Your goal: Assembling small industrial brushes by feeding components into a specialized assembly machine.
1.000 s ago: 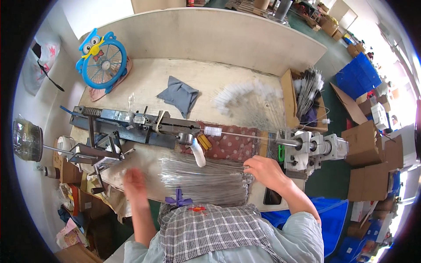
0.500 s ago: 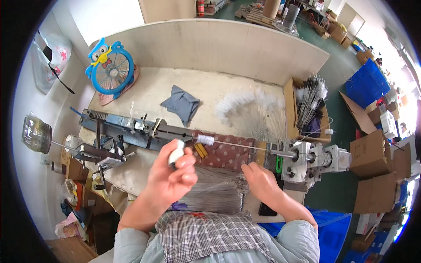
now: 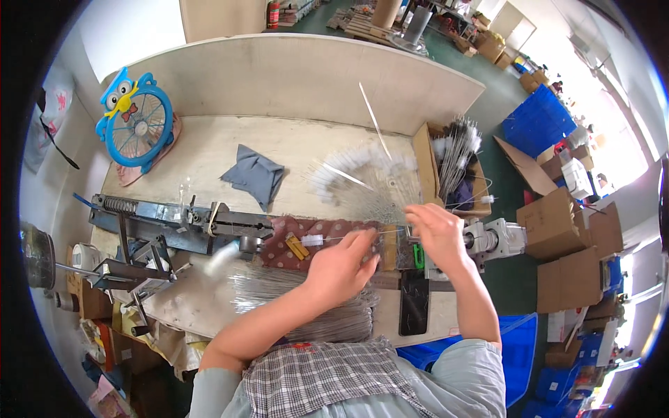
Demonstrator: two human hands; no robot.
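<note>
A small brush point(image 3: 311, 240) with white bristles on a thin wire stem is held level above a brown dotted cloth point(image 3: 277, 230). My left hand point(image 3: 343, 263) is closed around its stem, to the right of the bristles. My right hand point(image 3: 435, 233) is closed at the stem's right end, in front of the metal spindle point(image 3: 484, 239); its fingertips hide what they pinch. Left of my left hand is a dark metal clamp bar point(image 3: 237, 221). Below it a white handle-like piece point(image 3: 221, 258) is smeared by motion. A yellow piece point(image 3: 297, 246) lies on the cloth.
Behind my hands lies a fan of white-tipped wire brushes point(image 3: 355, 177); bundled wires point(image 3: 313, 303) lie in front. A cardboard box of brushes point(image 3: 424, 160) stands at the right. A blue fan point(image 3: 139, 125), grey cloth point(image 3: 254, 174) and black phone point(image 3: 414, 303) are on the table.
My left hand has let go of the white piece and moved right to the brush stem. My right hand has moved up and right to the spindle end. The whole view has shifted.
</note>
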